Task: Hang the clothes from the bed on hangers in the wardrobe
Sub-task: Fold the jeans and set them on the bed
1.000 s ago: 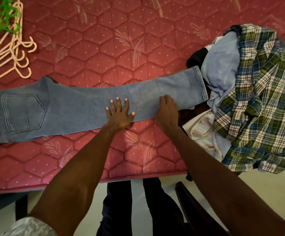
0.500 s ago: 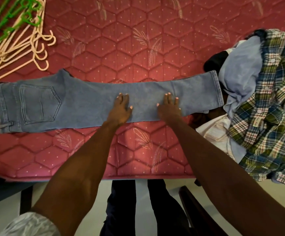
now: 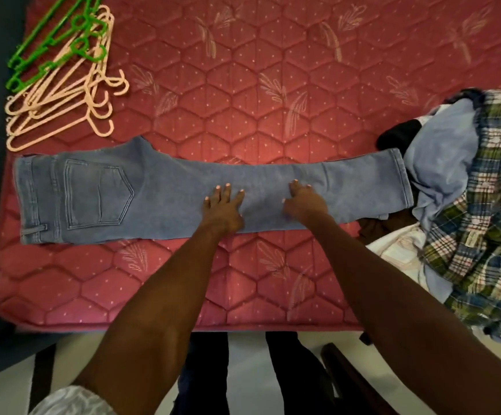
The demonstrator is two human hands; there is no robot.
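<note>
The jeans (image 3: 165, 193) lie flat across the bed (image 3: 273, 85), folded leg on leg, waistband at the bed's left edge and hems touching the clothes pile (image 3: 467, 205) on the right. Both hands press palm-down on the leg, side by side with a small gap between them. The left hand (image 3: 222, 208) has its fingers spread and straight, gripping nothing. The right hand (image 3: 304, 202) lies flat too, fingers closer together and thumb out toward the left hand; it holds nothing. Both forearms reach straight in from the near edge of the bed. The jeans' lower edge runs well back from that near edge. Beyond the jeans the bed is bare to the far side. The hangers (image 3: 63, 85), pink and green, lie in a heap at the far left corner, just above the waistband.
</note>
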